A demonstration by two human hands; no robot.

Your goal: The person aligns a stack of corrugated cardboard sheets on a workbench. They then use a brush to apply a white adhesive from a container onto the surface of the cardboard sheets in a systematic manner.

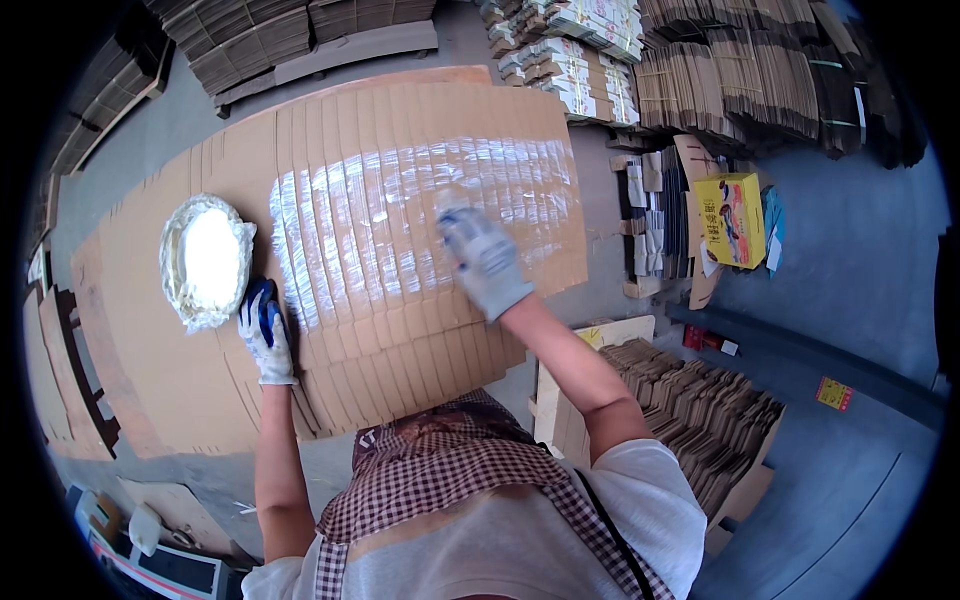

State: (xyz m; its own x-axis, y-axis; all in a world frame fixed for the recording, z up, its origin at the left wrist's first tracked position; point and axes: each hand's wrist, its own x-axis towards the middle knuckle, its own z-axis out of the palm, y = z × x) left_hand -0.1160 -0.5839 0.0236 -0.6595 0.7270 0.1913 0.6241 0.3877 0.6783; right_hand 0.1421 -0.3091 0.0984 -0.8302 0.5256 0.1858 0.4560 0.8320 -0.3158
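Fanned, overlapping cardboard sheets (420, 345) lie before me, with a wet, shiny white coating smeared across their exposed strips. My right hand (485, 262), in a white and blue work glove, is over the coated strips. Its fingers are curled and blurred by motion, around something pale that I cannot make out. A round bowl (172, 262) lined with crinkled film stands to the left and holds bright white liquid. Just below the bowl, my left hand (266, 335), gloved the same way, rests with fingers stretched out along the left edge of the fanned sheets.
Bundled cardboard stacks (250, 45) and strapped printed sheets (580, 60) stand beyond the work surface. At the right are a yellow box (730, 220) and a container of upright cardboard pieces (700, 420). A pallet (85, 370) edges the left side.
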